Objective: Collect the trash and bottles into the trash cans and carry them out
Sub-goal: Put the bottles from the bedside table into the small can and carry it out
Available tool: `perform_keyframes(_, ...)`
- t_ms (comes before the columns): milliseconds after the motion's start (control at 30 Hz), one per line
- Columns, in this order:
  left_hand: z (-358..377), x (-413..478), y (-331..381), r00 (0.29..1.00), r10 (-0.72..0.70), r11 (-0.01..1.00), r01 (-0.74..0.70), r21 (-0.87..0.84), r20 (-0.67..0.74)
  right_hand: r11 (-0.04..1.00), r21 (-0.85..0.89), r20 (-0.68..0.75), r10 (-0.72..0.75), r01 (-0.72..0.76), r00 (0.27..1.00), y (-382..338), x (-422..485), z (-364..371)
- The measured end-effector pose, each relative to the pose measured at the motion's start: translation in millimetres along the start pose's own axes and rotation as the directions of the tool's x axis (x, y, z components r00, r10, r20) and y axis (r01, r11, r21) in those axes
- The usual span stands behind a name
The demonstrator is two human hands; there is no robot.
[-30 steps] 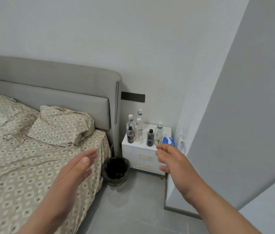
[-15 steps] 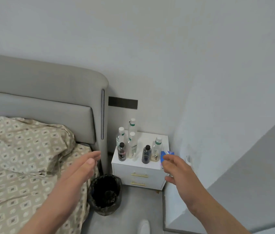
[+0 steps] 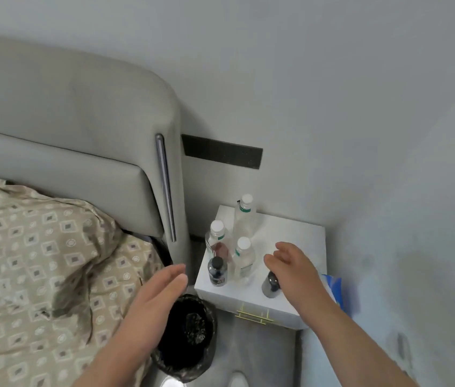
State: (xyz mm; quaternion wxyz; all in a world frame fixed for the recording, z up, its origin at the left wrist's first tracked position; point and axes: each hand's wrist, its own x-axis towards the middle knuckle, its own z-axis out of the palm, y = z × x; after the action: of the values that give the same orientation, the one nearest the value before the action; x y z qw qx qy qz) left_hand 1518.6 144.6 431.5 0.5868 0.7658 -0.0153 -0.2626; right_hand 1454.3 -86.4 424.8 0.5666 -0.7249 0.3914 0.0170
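Note:
Several bottles stand on a white nightstand (image 3: 293, 227): three clear ones with white caps (image 3: 244, 258) and a small dark one (image 3: 217, 272) at the front left. Another small dark bottle (image 3: 269, 286) stands at the front, partly hidden under my right hand (image 3: 294, 268), which hovers over it with relaxed fingers and holds nothing. A trash can lined with a black bag (image 3: 190, 331) sits on the floor between bed and nightstand. My left hand (image 3: 155, 300) is flat and empty, above the can's left rim.
The bed with patterned bedding (image 3: 39, 275) and grey headboard (image 3: 67, 121) fills the left. A blue packet (image 3: 332, 287) lies at the nightstand's right edge by the wall. A dark panel (image 3: 222, 153) is on the wall. Grey floor shows below the nightstand.
The view has come closer to the nightstand and looks down on it. My right hand has moved from beside the blue packet to over the front dark bottle. My left hand stays open.

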Motion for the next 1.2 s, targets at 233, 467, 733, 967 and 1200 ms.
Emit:
perform_keyframes(233, 55.9, 134.3, -90.9, 0.988, -0.128, 0.944, 0.094, 0.316, 0.089, 0.867, -0.467, 0.11, -0.142, 0.177, 0.984, 39.6, 122.3, 58.4)
perform_keyframes(467, 100.8, 185.1, -148.0, 0.998, -0.051, 0.861, 0.034, 0.508, 0.021, 0.798, -0.563, 0.089, -0.202, 0.216, 0.975, 78.4, 158.5, 75.7)
perform_keyframes(733, 94.9, 176.2, -149.8, 0.999, 0.027, 0.816, -0.033, 0.578, 0.019, 0.92, -0.32, -0.136, -0.282, 0.227, 0.95, 35.4, 112.5, 22.7)
perform_keyframes(967, -20.1, 88.7, -145.9, 0.948, -0.195, 0.893, 0.278, 0.355, -0.253, 0.951, -0.193, 0.091, -0.229, 0.243, 0.969, 28.5, 62.3, 71.5)
perform_keyframes(1200, -93.2, 98.1, -217.2, 0.9, -0.262, 0.887, 0.367, 0.279, -0.35, 0.899, -0.39, 0.335, -0.063, 0.199, 0.94, 90.5, 74.3, 183.1)
